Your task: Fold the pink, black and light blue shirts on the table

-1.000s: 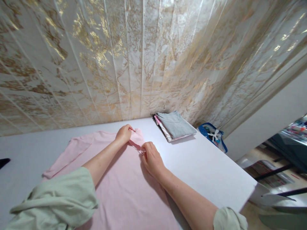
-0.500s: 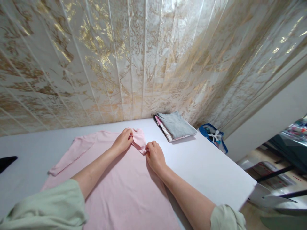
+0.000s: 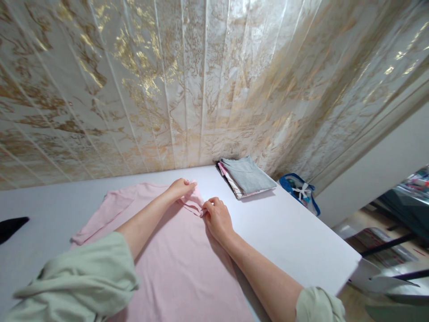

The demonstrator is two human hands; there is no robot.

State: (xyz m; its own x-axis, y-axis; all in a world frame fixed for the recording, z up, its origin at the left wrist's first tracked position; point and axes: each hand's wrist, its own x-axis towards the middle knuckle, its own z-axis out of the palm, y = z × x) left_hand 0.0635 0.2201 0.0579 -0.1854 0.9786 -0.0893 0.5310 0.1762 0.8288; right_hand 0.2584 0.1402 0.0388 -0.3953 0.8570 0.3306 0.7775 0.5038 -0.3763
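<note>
At left, a black item [image 3: 12,229] lies on the bench [image 3: 284,241]; to its right a pink shirt [image 3: 187,273] is spread, the left hand [image 3: 181,188] touching a turned-over flap [image 3: 198,197] at its far corner and the right hand [image 3: 217,218] pinching the flap's near end, presumably to control the edge from two points. A folded clothing stack [image 3: 250,175] sits apart, likely to leave working room, with a blue-trimmed bag [image 3: 300,192] past the bench edge. The black item and the shirt's lower end are cut off, the left forearm [image 3: 147,226] covers part of the shirt, and whether the left hand grips cannot be determined.
</note>
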